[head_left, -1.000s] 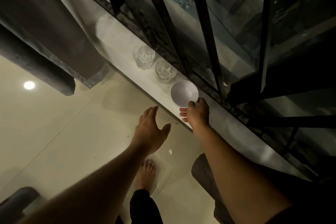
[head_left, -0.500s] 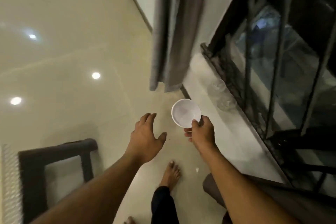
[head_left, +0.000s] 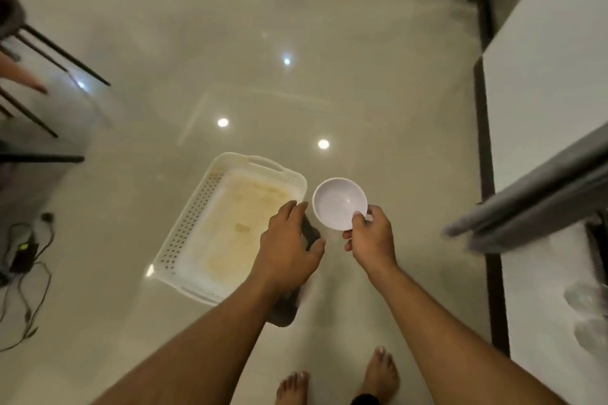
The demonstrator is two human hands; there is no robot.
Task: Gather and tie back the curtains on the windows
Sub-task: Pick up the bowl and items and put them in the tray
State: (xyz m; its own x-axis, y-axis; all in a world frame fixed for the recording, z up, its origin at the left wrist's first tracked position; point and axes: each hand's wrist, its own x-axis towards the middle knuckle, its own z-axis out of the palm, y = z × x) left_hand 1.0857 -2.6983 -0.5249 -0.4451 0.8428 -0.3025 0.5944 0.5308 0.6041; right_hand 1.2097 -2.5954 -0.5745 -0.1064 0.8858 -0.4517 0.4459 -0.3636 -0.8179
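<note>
Two hands reach out above the white tray (head_left: 197, 240) on the floor. The right hand (head_left: 370, 240) pinches the near rim of a small white bowl (head_left: 339, 202), thumb inside and fingers beneath, holding it just right of the tray's far corner. The left hand (head_left: 286, 250) hovers over the tray's near right side with fingers loosely spread, gripping nothing I can make out; something dark shows beneath it, unclear what. The grey curtain (head_left: 533, 204) hangs well to the right of the tray, beside the white sill (head_left: 543, 108), loose and untied. A rim-only pinch is thin: the bowl could tip or slip and crack on the hard tile beside bare feet (head_left: 381, 375), and the curtain goes unattended meanwhile
</note>
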